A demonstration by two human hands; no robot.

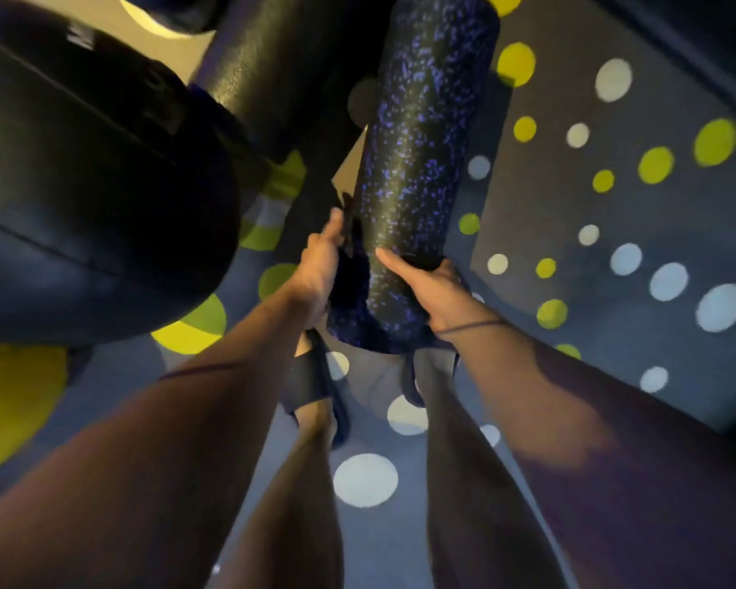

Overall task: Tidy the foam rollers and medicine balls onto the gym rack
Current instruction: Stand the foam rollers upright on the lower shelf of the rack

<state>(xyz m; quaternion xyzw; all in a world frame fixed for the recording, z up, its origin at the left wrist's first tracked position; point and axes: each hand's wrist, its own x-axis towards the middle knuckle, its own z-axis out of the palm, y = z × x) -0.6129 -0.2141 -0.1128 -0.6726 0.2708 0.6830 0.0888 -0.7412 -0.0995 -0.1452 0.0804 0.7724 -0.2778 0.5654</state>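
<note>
A long black foam roller flecked with purple stretches from the middle of the view towards the top. My right hand grips its near end from the right, thumb lying along its side. My left hand holds the near end from the left, where the foam edge looks torn or ragged. A plain black foam roller lies beside it to the left. A large dark medicine ball fills the left of the view, with another dark ball at the top.
The floor is dark grey carpet dotted with white and yellow-green circles. My legs and sandalled feet stand below the roller's end. A dark edge runs across the upper right corner.
</note>
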